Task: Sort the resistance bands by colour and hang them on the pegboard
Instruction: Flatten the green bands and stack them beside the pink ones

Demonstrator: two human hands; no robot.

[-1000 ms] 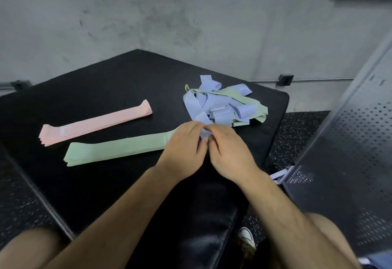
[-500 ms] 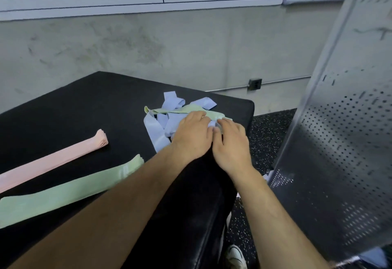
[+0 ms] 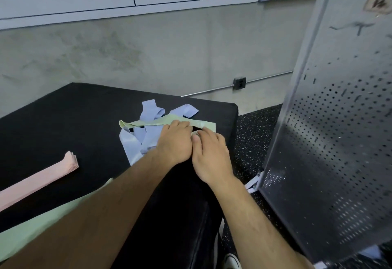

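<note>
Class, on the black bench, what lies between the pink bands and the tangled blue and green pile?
Nothing: between the pink bands and the tangled pile, the black bench shows only bare padding, as seen in the head view.

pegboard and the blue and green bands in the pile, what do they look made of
Pegboard: looks like sheet metal with a grey satin finish; it shows soft reflections and neat rows of punched holes. Blue bands and green band: probably thin latex or rubber, matte; they lie as flat strips that fold and loop limply.
</note>
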